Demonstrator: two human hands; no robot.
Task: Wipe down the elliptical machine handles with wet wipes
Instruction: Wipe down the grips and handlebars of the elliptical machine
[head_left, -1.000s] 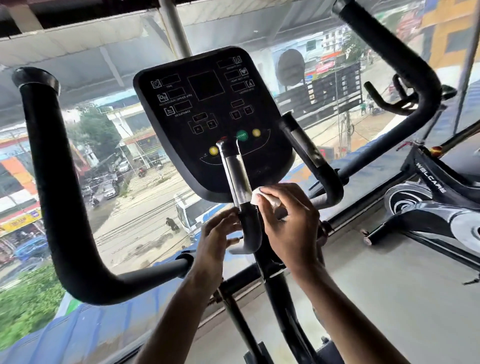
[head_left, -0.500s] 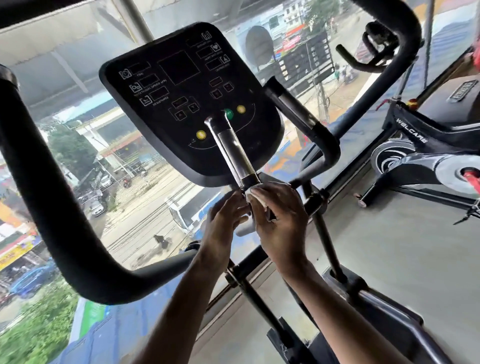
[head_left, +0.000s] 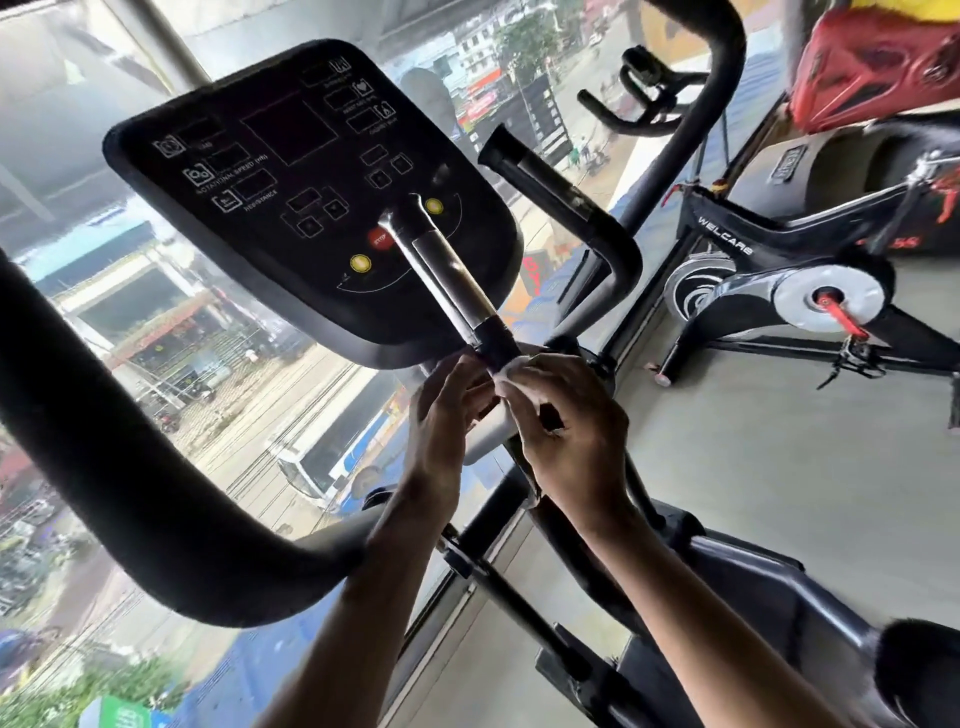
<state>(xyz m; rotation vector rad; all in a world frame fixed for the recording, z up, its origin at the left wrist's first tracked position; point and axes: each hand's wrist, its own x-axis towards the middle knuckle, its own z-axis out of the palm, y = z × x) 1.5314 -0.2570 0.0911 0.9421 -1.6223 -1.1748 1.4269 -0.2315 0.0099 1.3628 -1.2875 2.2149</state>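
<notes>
By the window (head_left: 218, 405), the right hand (head_left: 569, 434) pinches the wipe (head_left: 511, 370) against the handle (head_left: 453, 278) (left hand (head_left: 444, 415) alongside, grip unclear).

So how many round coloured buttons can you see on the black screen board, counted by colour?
On the black console panel:
Round yellow buttons: 2
Round red button: 1
Total: 3
The silver-and-black centre handle crosses the row of buttons, so it may hide another one.
</notes>
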